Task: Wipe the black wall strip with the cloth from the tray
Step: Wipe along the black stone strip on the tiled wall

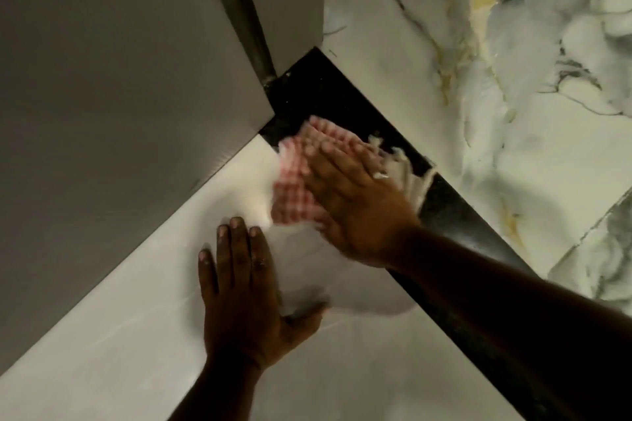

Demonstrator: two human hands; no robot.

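The black wall strip [307,92] runs diagonally from the upper middle down to the lower right, between a white wall panel and marbled tiles. A red-and-white checked cloth [294,188] lies flat across the strip's edge and the white panel. My right hand [355,202] presses flat on the cloth, fingers stretched toward the upper left; the cloth's frayed white edge sticks out past my fingers. My left hand [239,290] rests flat on the white panel just below the cloth, fingers spread, holding nothing. The tray is not in view.
The white wall panel [143,311] fills the lower left. A grey door or panel [102,79] with a metal edge [246,17] stands at upper left. The marbled tiles [513,79] with grey and yellow veins cover the upper right.
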